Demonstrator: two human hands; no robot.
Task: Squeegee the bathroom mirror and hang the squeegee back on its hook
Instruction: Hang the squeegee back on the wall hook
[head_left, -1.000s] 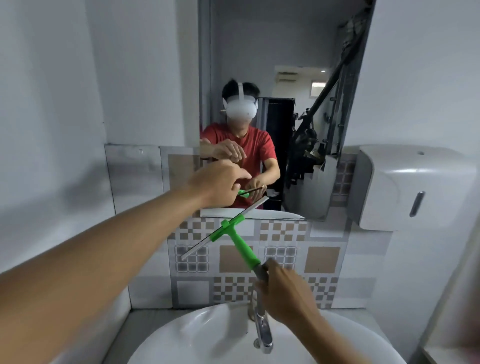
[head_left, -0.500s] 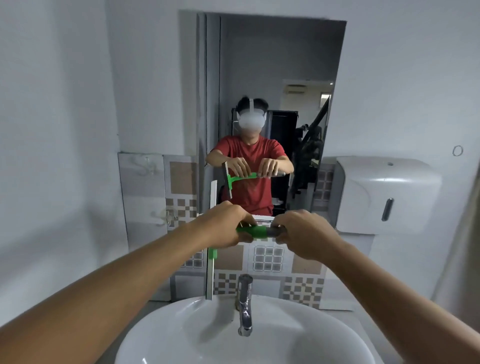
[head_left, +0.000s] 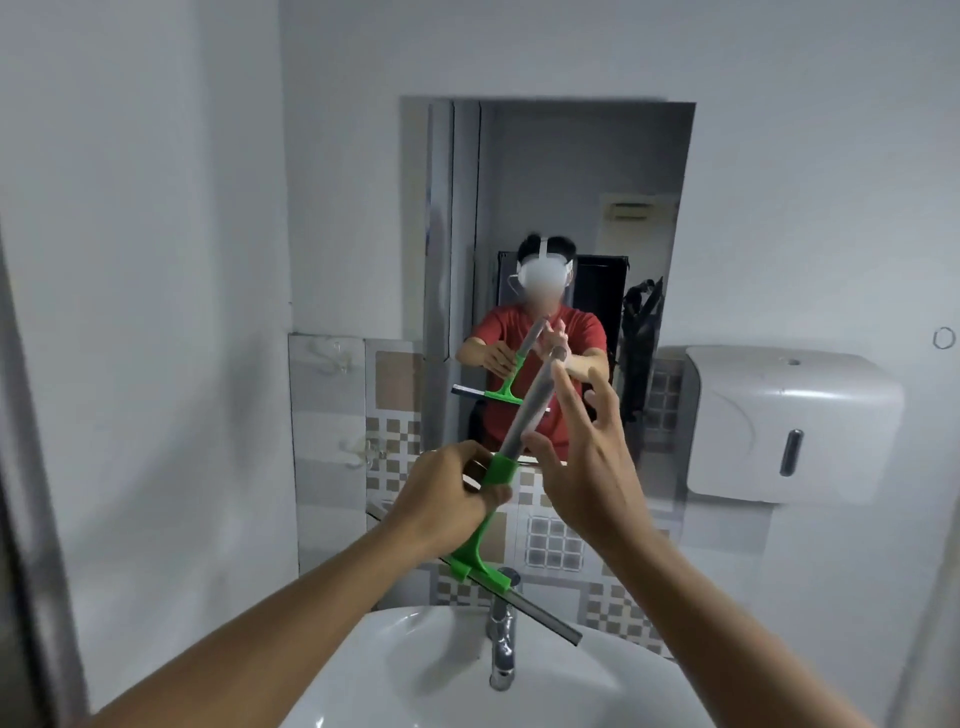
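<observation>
In the head view, the left hand is gripping the green squeegee around the green part of its handle, low in front of the mirror. The tool is being held head-down: its blade bar is hanging just above the faucet and the white sink, while the grey end of the handle is pointing up and away toward the glass. The right hand is hovering just beside that grey section with its fingers spread apart, holding nothing; it looks to be in the middle of shifting its hold, probably so the tool can be turned blade-up for a stroke. The blade is not touching the mirror. On the left tiled wall, clear adhesive hooks are waiting, likely where the squeegee belongs afterwards. A white paper dispenser is sitting on the right wall.
</observation>
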